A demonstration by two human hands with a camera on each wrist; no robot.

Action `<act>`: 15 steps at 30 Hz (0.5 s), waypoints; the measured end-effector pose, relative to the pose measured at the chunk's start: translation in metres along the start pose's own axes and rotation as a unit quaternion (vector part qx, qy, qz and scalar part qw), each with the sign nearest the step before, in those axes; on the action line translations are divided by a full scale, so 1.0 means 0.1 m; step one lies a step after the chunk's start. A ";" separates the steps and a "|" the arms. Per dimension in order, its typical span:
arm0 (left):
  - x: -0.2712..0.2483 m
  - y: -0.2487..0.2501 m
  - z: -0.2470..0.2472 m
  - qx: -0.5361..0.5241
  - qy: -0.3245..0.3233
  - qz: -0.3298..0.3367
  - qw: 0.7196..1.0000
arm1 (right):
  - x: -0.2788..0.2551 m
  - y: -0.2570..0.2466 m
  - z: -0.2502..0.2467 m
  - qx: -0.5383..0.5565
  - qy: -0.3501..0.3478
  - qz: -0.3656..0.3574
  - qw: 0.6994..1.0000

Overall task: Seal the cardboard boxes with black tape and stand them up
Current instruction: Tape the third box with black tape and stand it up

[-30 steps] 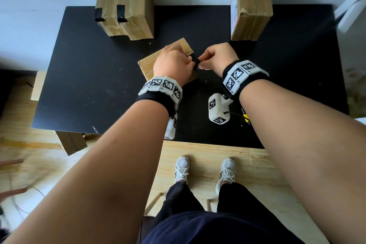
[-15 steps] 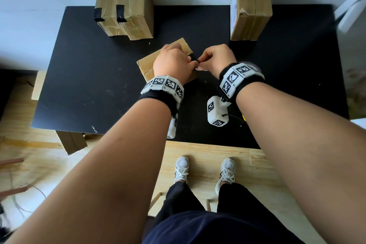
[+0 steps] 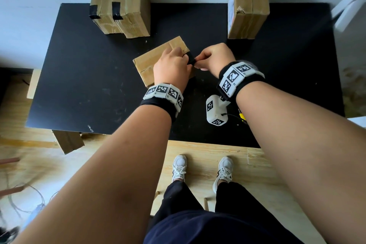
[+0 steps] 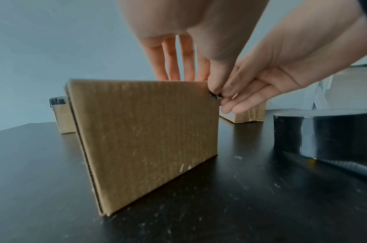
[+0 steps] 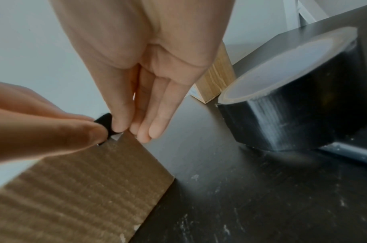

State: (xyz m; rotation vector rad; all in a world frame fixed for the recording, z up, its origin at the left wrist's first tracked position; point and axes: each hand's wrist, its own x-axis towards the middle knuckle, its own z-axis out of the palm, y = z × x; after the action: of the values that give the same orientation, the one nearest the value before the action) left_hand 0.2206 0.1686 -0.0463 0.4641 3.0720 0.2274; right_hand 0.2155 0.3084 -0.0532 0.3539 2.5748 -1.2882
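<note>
A flat cardboard box (image 3: 156,58) (image 4: 143,139) (image 5: 84,189) lies in the middle of the black table (image 3: 89,85). My left hand (image 3: 178,55) rests on its top with straight fingers (image 4: 172,57), and its thumb (image 5: 74,136) presses on the box's right edge. My right hand (image 3: 198,61) pinches a short strip of black tape (image 3: 191,58) (image 5: 105,121) at that same edge. The strip's lower end is hidden by the fingers. The black tape roll (image 4: 324,131) (image 5: 293,106) lies on the table just right of the box.
Two boxes (image 3: 120,6) with black tape strips stand upright at the back left. Another box (image 3: 247,4) stands at the back right. A white chair (image 3: 348,6) is beyond the table's right edge. A cardboard piece (image 3: 67,140) sticks out below the front left edge.
Both hands have stayed at the box's right edge with the tape strip between them. The right wrist has shifted slightly towards the left hand.
</note>
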 end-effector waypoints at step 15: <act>-0.04 -0.10 0.02 -0.016 -0.012 0.043 0.999 | 0.02 -0.20 -0.08 -0.167 -0.015 -0.026 0.986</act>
State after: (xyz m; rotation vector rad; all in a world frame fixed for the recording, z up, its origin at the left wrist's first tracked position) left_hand 0.2215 0.1581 -0.0503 0.5948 3.0226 0.2713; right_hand 0.2065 0.3036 -0.0345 0.2011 2.7243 -0.8450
